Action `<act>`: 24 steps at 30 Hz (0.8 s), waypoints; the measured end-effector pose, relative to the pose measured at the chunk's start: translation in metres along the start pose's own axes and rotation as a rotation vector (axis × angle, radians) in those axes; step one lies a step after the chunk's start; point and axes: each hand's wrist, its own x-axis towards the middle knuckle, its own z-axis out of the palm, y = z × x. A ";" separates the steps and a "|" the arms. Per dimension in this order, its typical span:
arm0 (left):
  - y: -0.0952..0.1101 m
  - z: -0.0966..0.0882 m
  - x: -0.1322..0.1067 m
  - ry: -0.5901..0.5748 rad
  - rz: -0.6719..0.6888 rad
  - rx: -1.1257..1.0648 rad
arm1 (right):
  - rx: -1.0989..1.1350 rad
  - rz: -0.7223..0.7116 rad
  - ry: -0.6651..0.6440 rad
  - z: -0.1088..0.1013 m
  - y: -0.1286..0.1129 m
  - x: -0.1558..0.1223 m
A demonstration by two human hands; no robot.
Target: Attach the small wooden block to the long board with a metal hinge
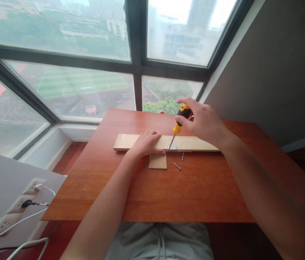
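Observation:
A long pale wooden board [126, 141] lies across the table. My left hand [147, 142] is on the board, fingers over its top and thumb by its near edge, holding it down. My right hand [199, 117] grips the yellow-and-black handle of a screwdriver [177, 124], which leans slightly. The screwdriver's shaft runs down to a small silver metal plate [173, 148] at the board's near edge; whether a screw sits under the tip is too small to tell. Two loose screws, one nearer screw [177, 166] and one smaller-looking screw [183, 156], lie in front of the board.
A small square wooden piece [157, 161] lies against the board's near side, below my left thumb. The reddish-brown table [190, 195] ends at a window [87, 86]. Wall sockets [22, 204] with plugged-in cables are at the lower left. A grey wall [274, 72] rises on the right.

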 end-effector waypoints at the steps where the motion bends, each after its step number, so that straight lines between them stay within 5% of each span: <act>1: 0.000 0.000 0.000 -0.001 0.000 0.003 | -0.066 0.016 0.028 0.002 -0.001 0.000; 7: 0.001 -0.002 0.000 -0.005 0.006 -0.002 | -0.211 0.063 0.061 0.007 -0.007 0.000; 16: 0.000 0.000 0.000 -0.009 -0.003 -0.022 | 0.379 -0.029 -0.095 -0.004 0.003 0.000; 24: 0.001 -0.002 0.000 -0.019 -0.003 -0.014 | 0.097 0.006 0.085 0.007 0.005 0.000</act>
